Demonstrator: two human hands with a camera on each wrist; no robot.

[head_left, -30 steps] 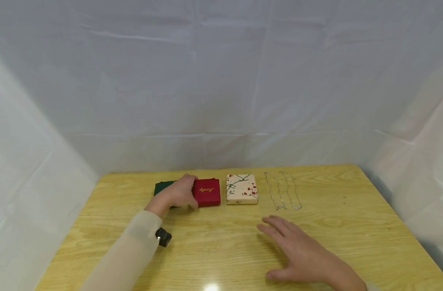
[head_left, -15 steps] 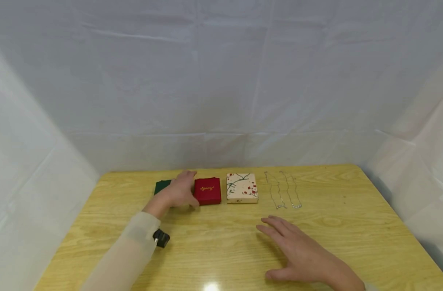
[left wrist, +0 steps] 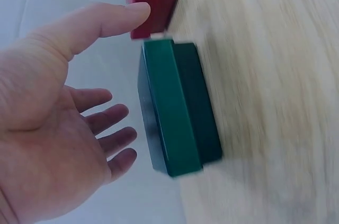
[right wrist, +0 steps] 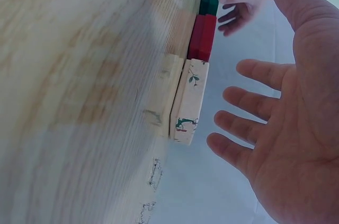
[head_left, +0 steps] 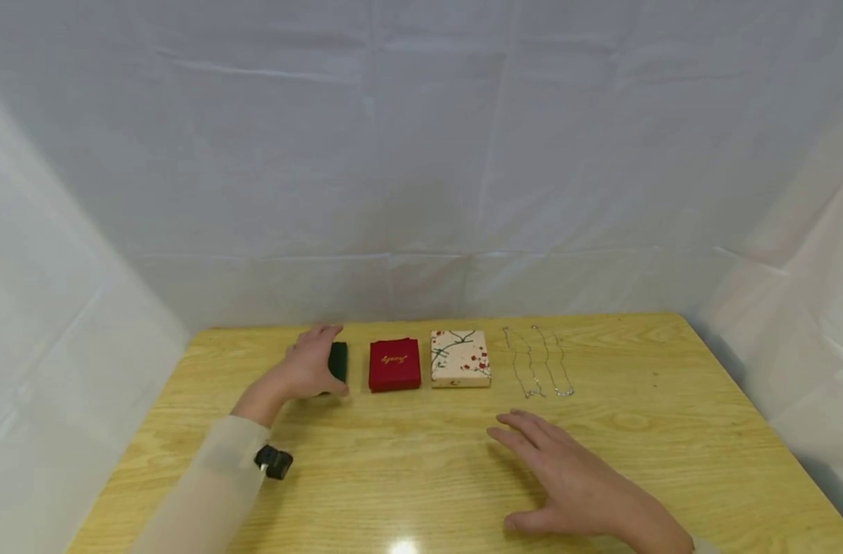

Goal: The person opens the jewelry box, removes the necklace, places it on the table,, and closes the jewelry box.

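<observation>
My left hand [head_left: 304, 369] hovers over the dark green box [left wrist: 172, 107], thumb and fingers spread, and hides much of it in the head view. The left wrist view shows a gap between the fingers and that box. Beside it lies a red box [head_left: 394, 365] with gold lettering. Farther right is a cream box [head_left: 461, 359] with a branch and red blossom print. Two thin chain necklaces [head_left: 564, 392] lie stretched out to the right of the boxes. My right hand [head_left: 574, 485] is held over the table's near right part, fingers apart, holding nothing.
Boxes and necklaces form a row near the far edge of the light wooden table [head_left: 421, 469]. A white cloth [head_left: 421, 169] hangs behind the table and at both sides. A black wrist camera [head_left: 274, 462] sits at the left sleeve.
My left hand has moved left, away from the red box, and is now over the green box. The right hand stays about where it was; the boxes appear unmoved.
</observation>
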